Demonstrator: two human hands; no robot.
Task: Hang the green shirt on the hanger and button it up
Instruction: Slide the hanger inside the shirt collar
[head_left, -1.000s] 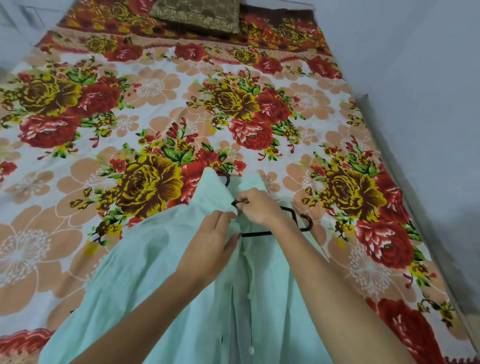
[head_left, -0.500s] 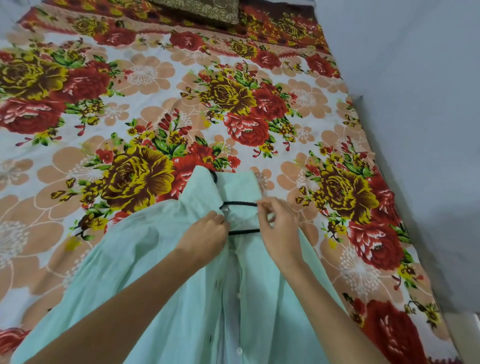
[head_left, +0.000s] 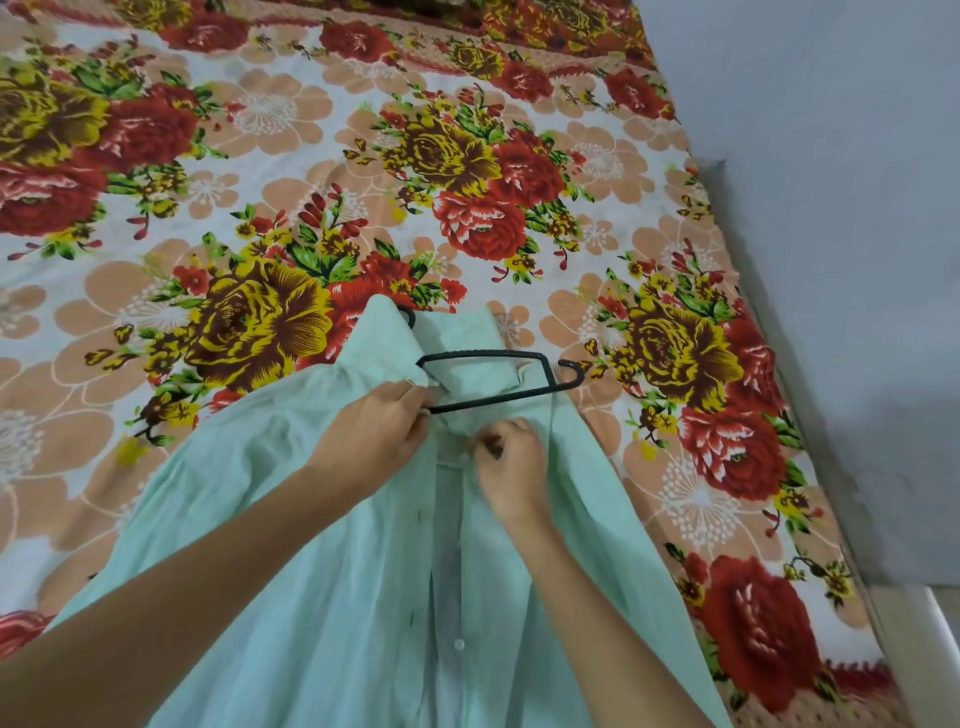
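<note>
A pale green shirt (head_left: 291, 519) lies front-up on the flowered bed, collar away from me. A black hanger (head_left: 498, 397) sits inside it, its neck loop and hook sticking out over the collar toward the right. My left hand (head_left: 371, 436) pinches the left front edge just under the collar, touching the hanger wire. My right hand (head_left: 506, 467) pinches the right placket at the top button. White buttons (head_left: 458, 645) run down the open front between my forearms.
The bed sheet (head_left: 260, 156) with red and yellow flowers spreads out beyond the shirt. A grey wall (head_left: 831, 208) runs close along the bed's right edge. A patterned pillow edge shows at the top.
My right hand has let go of the hanger wire and dropped down to the top of the placket. The hanger's hook now shows out past the collar on the right.
</note>
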